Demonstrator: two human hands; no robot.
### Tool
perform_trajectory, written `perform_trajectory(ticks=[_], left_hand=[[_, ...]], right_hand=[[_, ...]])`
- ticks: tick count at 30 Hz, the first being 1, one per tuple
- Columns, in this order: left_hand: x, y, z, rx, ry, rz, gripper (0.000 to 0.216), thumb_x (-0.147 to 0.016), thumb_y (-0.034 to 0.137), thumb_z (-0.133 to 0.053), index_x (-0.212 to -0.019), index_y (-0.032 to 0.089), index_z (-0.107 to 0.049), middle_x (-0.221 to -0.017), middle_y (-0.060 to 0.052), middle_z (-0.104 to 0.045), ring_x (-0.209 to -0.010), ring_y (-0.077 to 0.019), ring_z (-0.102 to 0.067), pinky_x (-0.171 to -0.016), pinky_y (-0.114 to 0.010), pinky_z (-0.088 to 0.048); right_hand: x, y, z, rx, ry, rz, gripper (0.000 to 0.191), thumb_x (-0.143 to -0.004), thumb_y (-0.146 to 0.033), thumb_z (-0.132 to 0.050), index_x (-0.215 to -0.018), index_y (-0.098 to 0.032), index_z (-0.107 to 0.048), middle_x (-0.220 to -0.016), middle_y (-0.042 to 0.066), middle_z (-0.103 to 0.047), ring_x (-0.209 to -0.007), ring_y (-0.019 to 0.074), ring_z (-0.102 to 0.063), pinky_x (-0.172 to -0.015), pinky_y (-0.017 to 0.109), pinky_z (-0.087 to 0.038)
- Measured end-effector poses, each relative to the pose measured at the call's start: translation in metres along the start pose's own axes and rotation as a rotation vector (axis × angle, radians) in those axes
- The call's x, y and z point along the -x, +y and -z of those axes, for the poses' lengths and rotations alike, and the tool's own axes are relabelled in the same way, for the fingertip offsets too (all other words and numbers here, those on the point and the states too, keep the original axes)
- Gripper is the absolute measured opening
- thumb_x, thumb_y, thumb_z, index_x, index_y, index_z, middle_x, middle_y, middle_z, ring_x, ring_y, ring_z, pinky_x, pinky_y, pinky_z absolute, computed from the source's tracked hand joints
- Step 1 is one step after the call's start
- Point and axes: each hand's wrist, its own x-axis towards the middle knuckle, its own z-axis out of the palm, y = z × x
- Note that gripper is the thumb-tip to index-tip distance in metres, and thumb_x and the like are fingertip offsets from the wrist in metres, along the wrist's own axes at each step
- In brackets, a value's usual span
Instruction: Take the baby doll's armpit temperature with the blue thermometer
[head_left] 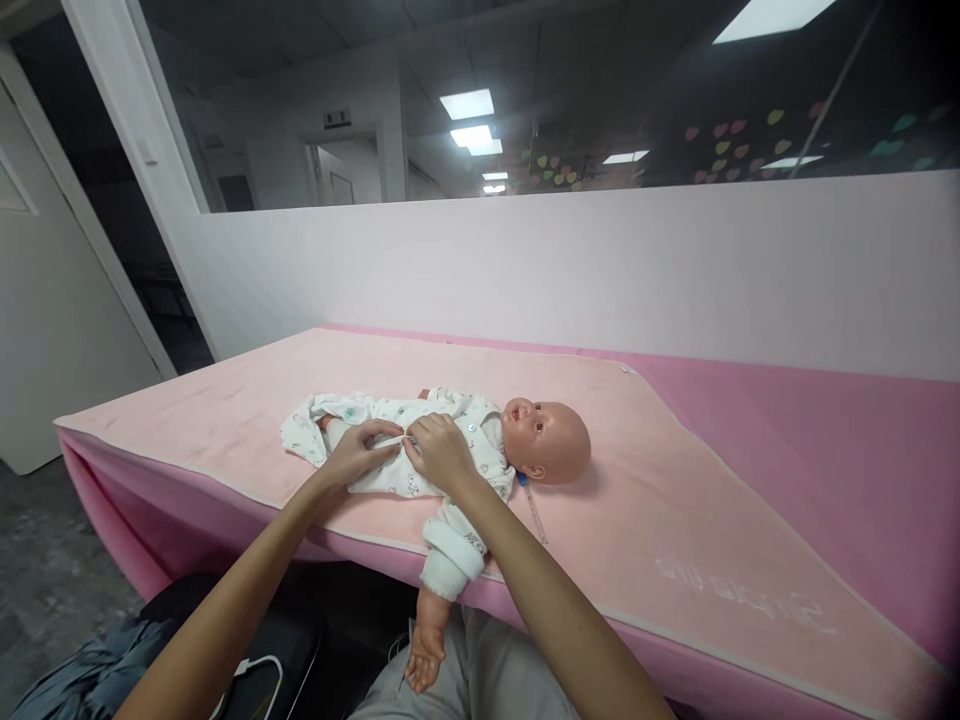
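Observation:
A baby doll [555, 442] lies on its back, head to the right, dressed in a white printed baby outfit [409, 483]. My left hand [364, 452] rests on the outfit's front, its thumb and fingertips closed on a bit of the white cloth at the belly. Right beside it, my right hand [439, 448] has its fingers bent and pinched at the same spot, near a small white strip [406, 434]. The exact piece between the fingertips is too small to make out. One doll arm [429, 640] hangs over the front edge, its sleeve cuff rolled back.
A peach blanket [660, 480] covers the pink-draped table [847, 450]. A clear thin tube with a blue end [534, 510] lies by the doll's neck. Behind stands a white wall [570, 270] with a window. A white cable [274, 665] and dark bag are below, left.

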Motion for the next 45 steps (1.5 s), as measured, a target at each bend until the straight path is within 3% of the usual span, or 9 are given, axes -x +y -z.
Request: perform_trajectory(ticks=[11,23,32,39,42,45], left_hand=[[-0.007,0.002,0.007,0.064,-0.103,0.101,0.034,-0.070,0.036,-0.060,-0.098,0.017,-0.062,-0.104,-0.007,-0.062,-0.097,-0.0224,-0.055,-0.082,-0.032,-0.045],[-0.004,0.001,0.007,0.089,-0.074,0.042,0.025,-0.072,0.034,-0.059,-0.090,0.018,-0.067,-0.107,-0.008,-0.060,-0.099,-0.0217,-0.054,-0.087,-0.033,-0.042],[-0.002,0.006,0.008,0.178,-0.073,0.097,0.026,-0.069,0.038,-0.062,-0.082,0.017,-0.068,-0.098,-0.008,-0.063,-0.094,-0.0225,-0.055,-0.085,-0.034,-0.042],[-0.002,0.011,0.009,0.278,-0.040,0.175,0.032,-0.068,0.038,-0.063,-0.092,0.017,-0.065,-0.099,-0.008,-0.063,-0.090,-0.0223,-0.057,-0.078,-0.033,-0.046],[-0.002,0.013,0.005,0.199,-0.013,0.132,0.025,-0.066,0.036,-0.064,-0.081,0.017,-0.066,-0.098,-0.008,-0.063,-0.093,-0.0234,-0.056,-0.080,-0.033,-0.045],[-0.001,0.012,-0.003,-0.028,0.037,0.048,0.022,-0.067,0.031,-0.061,-0.084,0.018,-0.067,-0.095,-0.006,-0.063,-0.092,-0.0227,-0.056,-0.085,-0.035,-0.043]], right_hand=[[0.001,0.000,-0.002,0.045,0.020,-0.060,0.022,-0.090,-0.030,-0.037,-0.083,-0.017,-0.053,-0.072,0.004,-0.058,-0.071,0.0158,-0.051,-0.071,0.028,-0.035],[0.000,0.001,-0.002,0.049,0.011,-0.040,0.017,-0.088,-0.028,-0.042,-0.082,-0.017,-0.053,-0.075,0.004,-0.059,-0.073,0.0160,-0.052,-0.070,0.029,-0.036],[0.001,0.001,-0.004,0.044,0.030,-0.044,0.018,-0.089,-0.030,-0.042,-0.082,-0.018,-0.053,-0.075,0.003,-0.059,-0.072,0.0155,-0.052,-0.069,0.029,-0.035],[0.001,0.002,-0.005,0.029,0.032,-0.067,0.018,-0.089,-0.029,-0.041,-0.080,-0.018,-0.052,-0.073,0.003,-0.059,-0.071,0.0155,-0.052,-0.069,0.028,-0.036],[0.002,0.002,-0.004,0.017,0.036,-0.058,0.016,-0.089,-0.027,-0.042,-0.081,-0.018,-0.052,-0.074,0.004,-0.059,-0.072,0.0154,-0.053,-0.070,0.028,-0.036],[0.002,0.002,-0.004,0.031,0.035,-0.051,0.013,-0.088,-0.025,-0.043,-0.081,-0.018,-0.052,-0.074,0.004,-0.059,-0.073,0.0154,-0.053,-0.070,0.028,-0.036]])
